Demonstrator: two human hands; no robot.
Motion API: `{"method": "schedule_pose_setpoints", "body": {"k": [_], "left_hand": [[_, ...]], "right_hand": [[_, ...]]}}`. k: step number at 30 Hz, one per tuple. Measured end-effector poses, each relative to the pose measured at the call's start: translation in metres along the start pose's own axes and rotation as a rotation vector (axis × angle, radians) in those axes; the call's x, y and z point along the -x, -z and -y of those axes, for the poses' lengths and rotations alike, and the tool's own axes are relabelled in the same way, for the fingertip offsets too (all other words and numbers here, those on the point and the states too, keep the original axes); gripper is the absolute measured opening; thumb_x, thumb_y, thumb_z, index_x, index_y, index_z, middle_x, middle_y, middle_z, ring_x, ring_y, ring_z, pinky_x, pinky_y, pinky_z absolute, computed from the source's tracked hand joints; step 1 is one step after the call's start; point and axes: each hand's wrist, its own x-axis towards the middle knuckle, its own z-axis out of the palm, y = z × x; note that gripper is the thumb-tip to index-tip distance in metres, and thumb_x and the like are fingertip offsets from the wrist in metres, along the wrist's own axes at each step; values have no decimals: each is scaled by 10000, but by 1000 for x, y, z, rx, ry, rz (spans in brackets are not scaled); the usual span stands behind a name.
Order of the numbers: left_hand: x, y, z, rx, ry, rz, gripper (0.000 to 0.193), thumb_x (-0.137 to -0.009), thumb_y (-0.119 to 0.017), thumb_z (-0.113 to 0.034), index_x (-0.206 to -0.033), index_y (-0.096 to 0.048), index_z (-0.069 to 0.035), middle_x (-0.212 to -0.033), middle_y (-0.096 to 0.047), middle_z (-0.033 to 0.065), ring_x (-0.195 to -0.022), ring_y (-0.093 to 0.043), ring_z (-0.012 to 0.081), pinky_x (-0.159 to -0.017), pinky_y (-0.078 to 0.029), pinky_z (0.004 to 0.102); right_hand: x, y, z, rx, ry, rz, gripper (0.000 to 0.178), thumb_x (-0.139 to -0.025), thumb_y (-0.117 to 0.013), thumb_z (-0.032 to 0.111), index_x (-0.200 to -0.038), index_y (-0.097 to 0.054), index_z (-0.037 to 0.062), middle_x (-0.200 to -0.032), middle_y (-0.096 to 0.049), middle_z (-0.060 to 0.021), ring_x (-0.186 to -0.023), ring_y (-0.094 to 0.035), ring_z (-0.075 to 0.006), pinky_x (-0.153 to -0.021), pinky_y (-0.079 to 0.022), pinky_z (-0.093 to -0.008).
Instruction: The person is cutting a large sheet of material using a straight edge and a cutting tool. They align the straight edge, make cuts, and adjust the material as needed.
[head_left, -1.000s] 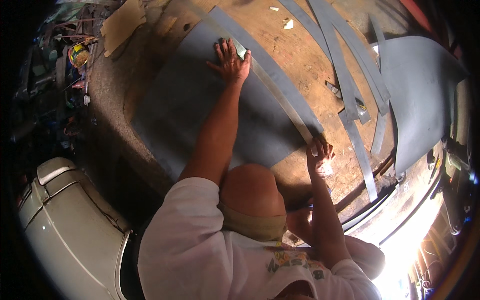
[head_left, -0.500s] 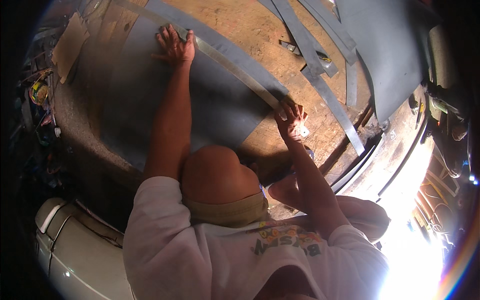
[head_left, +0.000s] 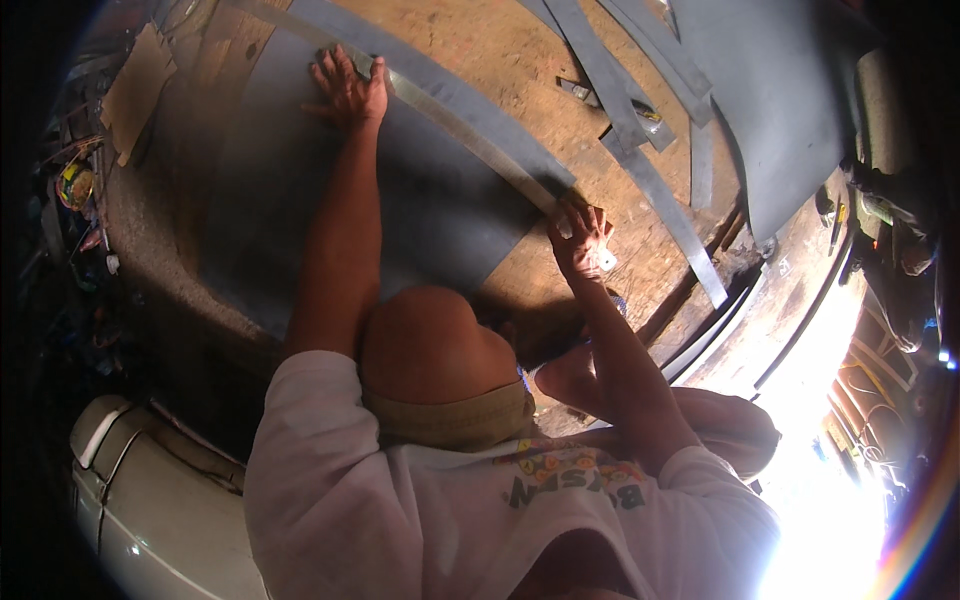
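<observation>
A dark grey flat sheet (head_left: 420,200) lies on the wooden board, with a long metal straightedge (head_left: 465,137) running across it near its far edge. My left hand (head_left: 352,92) lies with fingers spread, pressing on the sheet and the straightedge at the far left. At the straightedge's right end rests my right hand (head_left: 582,240), its fingers apart over the tip beside the sheet's corner. A small bright patch shows at the side of that hand; I cannot make out what it is.
Several grey strips (head_left: 668,215) lie crossed on the worn wooden board (head_left: 490,60), with a utility knife (head_left: 648,122) among them. A larger grey sheet (head_left: 775,120) sits at the right. Brown cardboard (head_left: 137,95) is at the far left, and a pale padded seat (head_left: 165,500) at lower left.
Almost nothing differs. Both hands stay in place on the straightedge and sheet; the whole view has shifted very slightly.
</observation>
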Motion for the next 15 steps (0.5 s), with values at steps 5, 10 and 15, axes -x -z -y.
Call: {"method": "schedule_pose_setpoints", "body": {"k": [5,10,15], "left_hand": [[-6,-6,9,21,38,-83,885,-953,-424,-761,-1637,-232,-235,-1711,-195,12,-1585,-144,269,-1146,-110,801],[0,-5,7,229,41,-127,952,-942,-437,-766,-1640,-208,-162,-1709,-200,74,-1588,-137,300,-1187,-83,743],[-3,-15,34,520,-46,-180,978,-949,-419,-763,-1652,-163,-133,-1717,-163,133,-1592,-119,322,-1226,-54,662]], "right_hand": [[-23,12,6,11,61,-107,398,-835,-766,281,-1220,-713,197,-1194,-660,-33,-1118,-584,-285,-929,-427,-488],[-119,31,-14,185,152,-82,348,-881,-702,282,-1223,-701,224,-1189,-630,-41,-1137,-557,-292,-928,-420,-509],[-167,39,-56,407,307,-59,321,-900,-654,294,-1212,-699,230,-1250,-622,-47,-1217,-530,-301,-969,-404,-555]]}}
